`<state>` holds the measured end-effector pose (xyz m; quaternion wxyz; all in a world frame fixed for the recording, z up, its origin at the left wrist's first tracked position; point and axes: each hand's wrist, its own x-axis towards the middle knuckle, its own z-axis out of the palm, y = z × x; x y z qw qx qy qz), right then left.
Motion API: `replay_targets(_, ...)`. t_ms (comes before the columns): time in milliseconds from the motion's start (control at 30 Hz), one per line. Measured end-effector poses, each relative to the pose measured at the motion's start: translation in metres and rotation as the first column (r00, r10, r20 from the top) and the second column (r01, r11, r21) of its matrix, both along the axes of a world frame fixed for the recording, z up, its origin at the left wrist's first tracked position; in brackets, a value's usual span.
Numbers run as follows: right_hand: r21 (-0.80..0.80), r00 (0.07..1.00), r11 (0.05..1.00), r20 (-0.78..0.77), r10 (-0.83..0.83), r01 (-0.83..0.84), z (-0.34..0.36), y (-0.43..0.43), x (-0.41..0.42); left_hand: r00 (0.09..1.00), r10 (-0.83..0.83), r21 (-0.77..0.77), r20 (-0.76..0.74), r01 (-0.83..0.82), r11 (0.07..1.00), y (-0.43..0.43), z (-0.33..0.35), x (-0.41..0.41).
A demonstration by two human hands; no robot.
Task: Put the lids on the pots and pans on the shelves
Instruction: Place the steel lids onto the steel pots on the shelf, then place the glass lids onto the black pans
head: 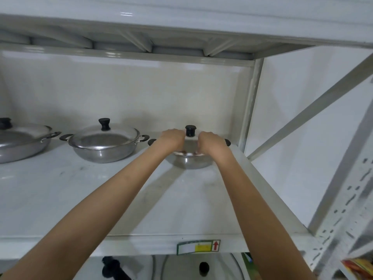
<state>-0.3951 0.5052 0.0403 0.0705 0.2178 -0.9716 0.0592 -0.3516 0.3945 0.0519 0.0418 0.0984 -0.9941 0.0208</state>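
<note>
Both arms reach to the back right of a white shelf [80, 199], where the left hand [172, 138] and right hand [210, 141] clasp a glass lid [190, 145] over a steel pot [189, 161], fingers clamped on its rim either side of the black knob [190, 130]. Two other lidded pans [105, 146] stand to the left.

Label sticker [198, 247] with red arrow on front edge; colourful packet [359, 267] lower right.
</note>
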Motion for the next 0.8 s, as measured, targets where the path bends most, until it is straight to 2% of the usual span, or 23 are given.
replay_targets(133, 0.011, 0.998, 0.999, -0.039, 0.051, -0.05, -0.002, 0.017, 0.038, 0.999, 0.004, 0.024, -0.044, -0.002, 1.0, 0.012, -0.007, 0.049)
replay_targets(233, -0.058, 0.996, 0.996, 0.043, 0.078, -0.075, -0.005, 0.031, 0.072, 0.999, 0.023, 0.077, -0.025, -0.021, 0.997, 0.019, -0.013, 0.091)
replay_targets(433, -0.164, 0.984, 0.975, 0.063, 0.164, -0.152, -0.015, 0.054, 0.156, 1.0, 0.015, 0.148, -0.01, -0.013, 0.989, 0.039, -0.019, 0.166)
replay_targets(800, -0.243, 0.982, 0.968, 0.161, 0.102, -0.061, -0.076, 0.095, 0.272, 0.996, -0.015, 0.161, 0.085, 0.001, 0.987, 0.052, -0.066, 0.274)
